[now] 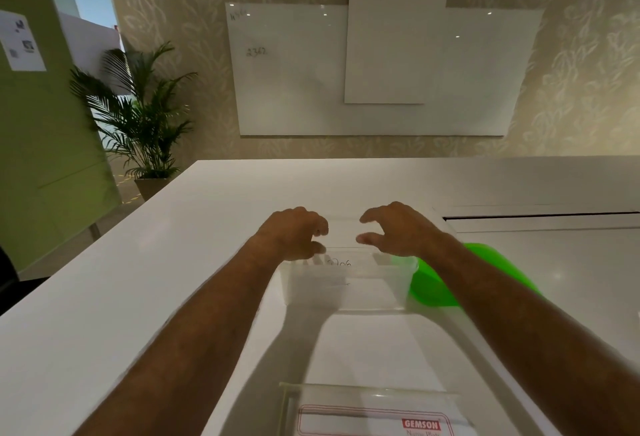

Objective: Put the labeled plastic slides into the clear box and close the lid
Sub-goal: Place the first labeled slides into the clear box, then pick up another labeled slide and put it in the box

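Observation:
A clear box (346, 292) stands open on the white table (173, 262). Inside it lies a plastic slide (341, 264) with handwriting on it. My left hand (294, 233) and my right hand (398, 228) hover over the far part of the box with their fingers curled. Each hand pinches one end of a faint clear slide (343, 232) held between them above the box. The green lid (436, 286) lies to the right of the box, partly under my right forearm.
A clear plastic name plate (374, 415) with a red GEMSON label lies at the near table edge. A dark slot (540, 216) runs across the table at the right. A potted palm (145, 117) stands beyond the table's left side.

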A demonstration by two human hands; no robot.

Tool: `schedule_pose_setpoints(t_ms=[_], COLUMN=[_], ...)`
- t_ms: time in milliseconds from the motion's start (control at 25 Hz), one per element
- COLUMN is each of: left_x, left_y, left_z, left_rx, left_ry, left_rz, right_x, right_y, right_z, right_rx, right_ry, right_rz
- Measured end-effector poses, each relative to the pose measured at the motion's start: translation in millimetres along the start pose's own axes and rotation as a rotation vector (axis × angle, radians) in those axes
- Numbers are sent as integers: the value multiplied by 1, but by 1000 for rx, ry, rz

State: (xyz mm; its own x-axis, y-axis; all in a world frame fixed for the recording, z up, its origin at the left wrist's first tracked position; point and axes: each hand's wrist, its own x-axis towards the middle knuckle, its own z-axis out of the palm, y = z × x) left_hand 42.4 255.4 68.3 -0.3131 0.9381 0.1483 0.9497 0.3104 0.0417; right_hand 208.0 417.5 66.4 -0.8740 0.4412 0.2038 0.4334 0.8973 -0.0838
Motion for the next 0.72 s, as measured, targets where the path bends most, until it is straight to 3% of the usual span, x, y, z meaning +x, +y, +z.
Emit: schedule_pose_setpoints(t_ms=[160, 320, 720], left_x=[-16, -28, -62], left_y=[3, 11, 24], left_z=[7, 12, 21], left_rx=[80, 208, 164], left_ry=[391, 472, 554], left_rz=[0, -97, -96], right_x=[-16, -33, -66], right_y=[-4, -11, -20], right_z=[6, 9, 12], right_rx=[-188, -337, -384], right_ry=[222, 384, 463], right_rz=[-5, 4, 37])
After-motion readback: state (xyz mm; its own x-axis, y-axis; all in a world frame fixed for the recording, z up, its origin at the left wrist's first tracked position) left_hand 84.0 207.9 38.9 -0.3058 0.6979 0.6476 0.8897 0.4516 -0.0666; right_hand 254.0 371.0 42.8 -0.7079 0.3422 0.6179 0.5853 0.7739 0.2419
